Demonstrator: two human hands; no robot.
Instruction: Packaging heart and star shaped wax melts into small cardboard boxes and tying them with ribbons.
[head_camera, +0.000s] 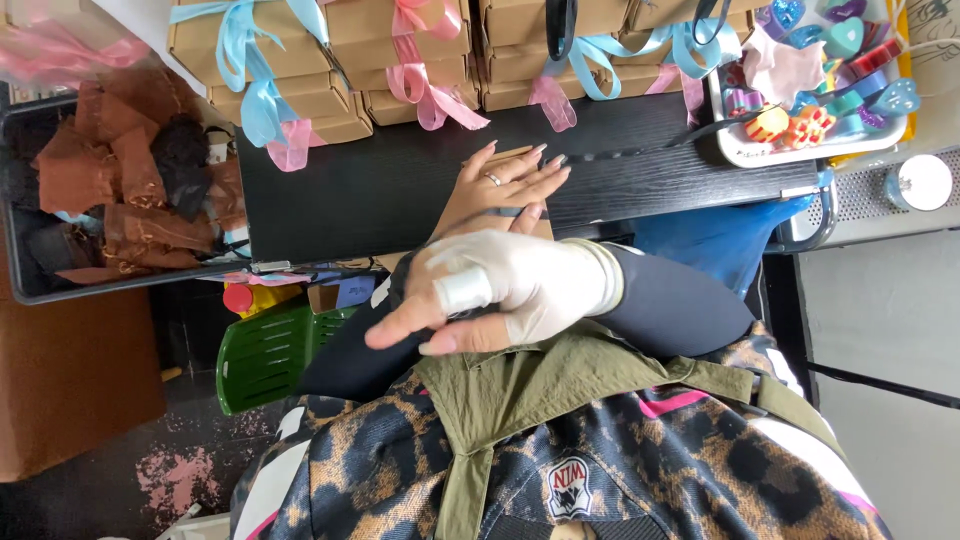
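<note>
My left hand (503, 183), with a ring on one finger, lies flat with fingers stretched out on a flat brown cardboard piece (512, 154) on the black table (360, 190). My right hand (500, 290) wears a pale fingerless glove and has a white wrap around one finger. It crosses over my left wrist, fingers loosely spread and pointing left, with nothing in it. Both arms are in dark sleeves.
Brown boxes tied with blue and pink ribbons (300, 60) line the table's far edge. A white tray of colourful heart-shaped pieces (815, 75) sits at the right. A black bin of brown pouches (110, 170) stands left, with a green crate (265, 350) below the table.
</note>
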